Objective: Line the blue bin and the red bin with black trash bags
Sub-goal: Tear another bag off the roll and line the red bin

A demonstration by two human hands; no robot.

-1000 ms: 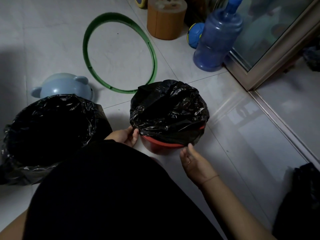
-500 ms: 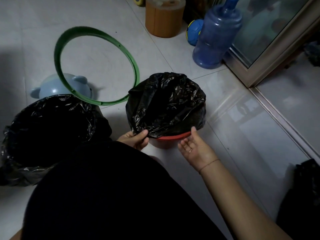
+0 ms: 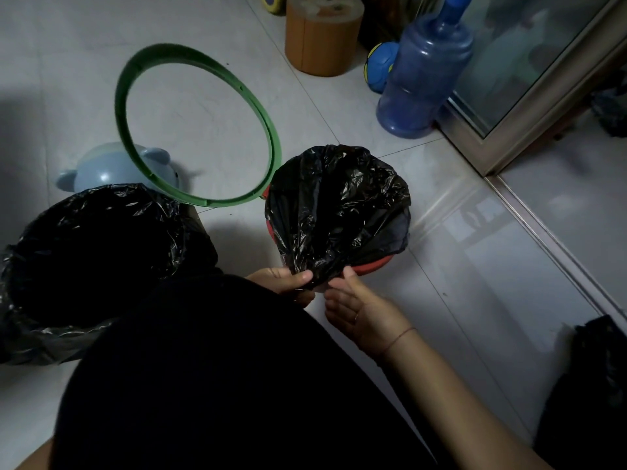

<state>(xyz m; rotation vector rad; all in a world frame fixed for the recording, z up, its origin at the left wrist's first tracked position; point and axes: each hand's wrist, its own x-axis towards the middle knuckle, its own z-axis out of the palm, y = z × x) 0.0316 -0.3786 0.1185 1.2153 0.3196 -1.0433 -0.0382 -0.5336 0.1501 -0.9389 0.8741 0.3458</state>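
Note:
The red bin (image 3: 375, 264) stands on the floor in front of me, with only a strip of its rim showing under a black trash bag (image 3: 339, 212) draped over its mouth. The bag's near edge is bunched to a point. My left hand (image 3: 286, 283) pinches that bunch from the left. From the right, my right hand (image 3: 361, 308) pinches it with the thumb on top and the fingers beneath. At the left stands a second bin, fully wrapped in another black trash bag (image 3: 98, 212); its own colour is hidden.
A green hoop (image 3: 275, 147) leans between a pale blue eared lid (image 3: 98, 167) and the red bin. Behind stand an orange cylinder (image 3: 322, 39), a blue ball (image 3: 378, 66) and a blue water jug (image 3: 424, 79). A door frame (image 3: 509, 140) runs along the right. Dark plastic (image 3: 593, 385) lies at the lower right.
Both hands came together at the red bin's near side, gathering the bag's edge into a bunch. The green hoop shifted left and now overlaps the blue lid.

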